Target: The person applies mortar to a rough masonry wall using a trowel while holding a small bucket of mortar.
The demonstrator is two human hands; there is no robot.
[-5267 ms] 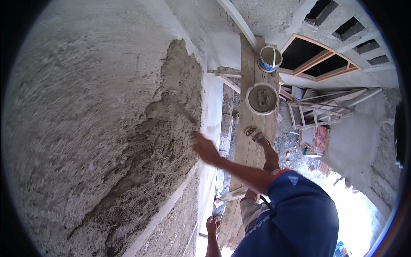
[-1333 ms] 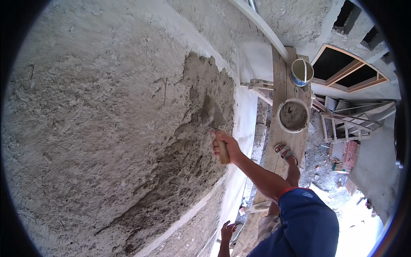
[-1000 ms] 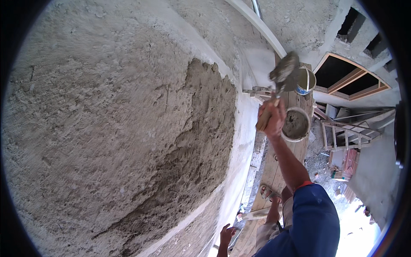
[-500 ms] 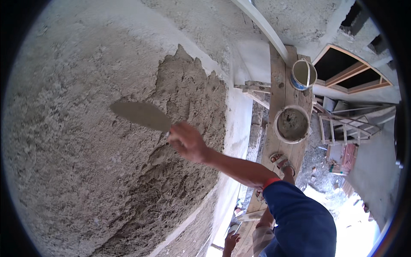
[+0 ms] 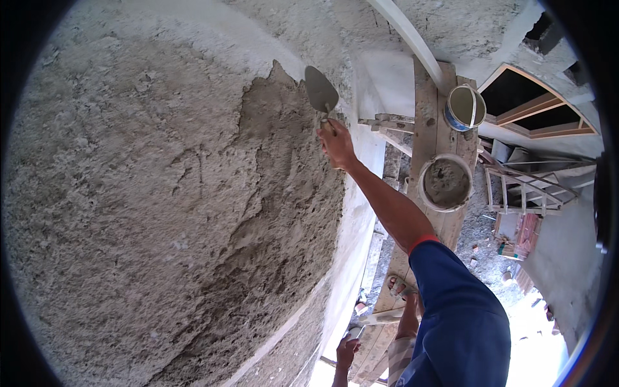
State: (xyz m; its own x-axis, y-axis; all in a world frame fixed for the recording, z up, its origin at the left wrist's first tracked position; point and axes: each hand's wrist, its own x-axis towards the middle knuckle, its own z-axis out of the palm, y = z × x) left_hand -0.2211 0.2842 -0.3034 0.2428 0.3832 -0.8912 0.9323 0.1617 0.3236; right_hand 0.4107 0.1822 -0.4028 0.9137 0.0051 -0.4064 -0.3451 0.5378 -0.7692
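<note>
My right hand (image 5: 336, 147) is stretched up to the wall, its fingers closed round the handle of a pointed trowel (image 5: 320, 89). The grey blade points upward, over the top right edge of a patch of darker, wet-looking mortar (image 5: 277, 129). Rough grey plaster (image 5: 142, 161) covers the wall around this patch. Low in the view, my left hand (image 5: 347, 353) hangs beside my leg, closed on a small pale object too unclear to name. A round bucket of mortar (image 5: 446, 183) stands on the planks to the right.
I stand on a wooden plank platform (image 5: 425, 116). A second bucket (image 5: 465, 108), with a handle, sits farther along it. To the right are a wooden-framed opening (image 5: 538, 106), a ladder-like wooden frame (image 5: 525, 192) and stacked reddish pieces (image 5: 527, 235). Rubble lies on the ground below.
My right hand has carried the trowel up and to the right, from the middle of the wall to the patch's top edge. The blade has turned from pointing left to pointing up. My foot has shifted back.
</note>
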